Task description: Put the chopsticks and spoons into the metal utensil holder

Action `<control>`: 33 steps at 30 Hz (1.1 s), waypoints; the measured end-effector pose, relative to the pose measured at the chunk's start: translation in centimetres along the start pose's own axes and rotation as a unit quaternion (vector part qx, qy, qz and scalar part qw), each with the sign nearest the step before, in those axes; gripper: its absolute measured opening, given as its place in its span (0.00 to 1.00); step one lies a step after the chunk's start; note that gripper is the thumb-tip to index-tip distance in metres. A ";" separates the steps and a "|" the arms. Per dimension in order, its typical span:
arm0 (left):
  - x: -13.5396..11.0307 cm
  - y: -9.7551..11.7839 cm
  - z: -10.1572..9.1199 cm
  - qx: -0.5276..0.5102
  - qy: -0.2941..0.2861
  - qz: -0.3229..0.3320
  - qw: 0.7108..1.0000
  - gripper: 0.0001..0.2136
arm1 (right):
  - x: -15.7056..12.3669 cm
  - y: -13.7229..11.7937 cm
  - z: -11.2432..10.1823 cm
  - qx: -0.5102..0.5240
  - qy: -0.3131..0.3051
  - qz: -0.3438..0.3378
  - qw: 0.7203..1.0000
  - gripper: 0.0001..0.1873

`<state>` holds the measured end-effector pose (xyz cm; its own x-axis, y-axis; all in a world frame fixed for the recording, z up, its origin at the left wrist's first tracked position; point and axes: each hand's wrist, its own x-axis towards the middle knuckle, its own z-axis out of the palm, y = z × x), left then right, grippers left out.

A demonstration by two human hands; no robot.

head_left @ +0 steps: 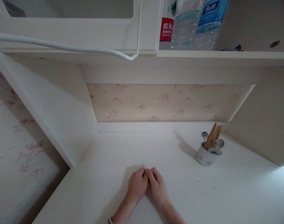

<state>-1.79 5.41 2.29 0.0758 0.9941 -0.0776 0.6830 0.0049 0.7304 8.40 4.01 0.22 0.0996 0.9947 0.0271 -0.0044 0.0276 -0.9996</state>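
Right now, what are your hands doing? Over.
Left hand and right hand curled shut, touching, holding nothing. Both resting on desk. Utensil cup stands apart, to the right.

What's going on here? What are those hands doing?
Nothing is being handled right now. The person's left hand and right hand rest side by side on the white desk, fingers curled in and touching each other. Nothing shows in either hand. Off to the right, apart from them, stands a small white cup holding chopsticks and spoons. Water bottles sit on the shelf above.
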 end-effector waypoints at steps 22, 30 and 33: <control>-0.1 0.3 -0.1 -0.009 -0.003 -0.003 1.000 0.17 | 0.0 -0.2 0.0 -0.013 -0.006 -0.003 1.000 0.20; 0.0 -0.1 0.1 -0.002 0.007 0.004 1.000 0.16 | -0.1 -0.1 -0.1 -0.010 -0.004 -0.003 1.000 0.21; 0.0 -0.1 0.1 -0.003 0.007 0.004 1.000 0.16 | 0.0 -0.1 -0.1 -0.011 -0.005 -0.004 1.000 0.20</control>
<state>-1.75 5.37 2.18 0.0715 0.9955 -0.0627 0.6777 -0.0023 0.7353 8.46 3.96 0.30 0.0890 0.9954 0.0353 0.0189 0.0338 -0.9993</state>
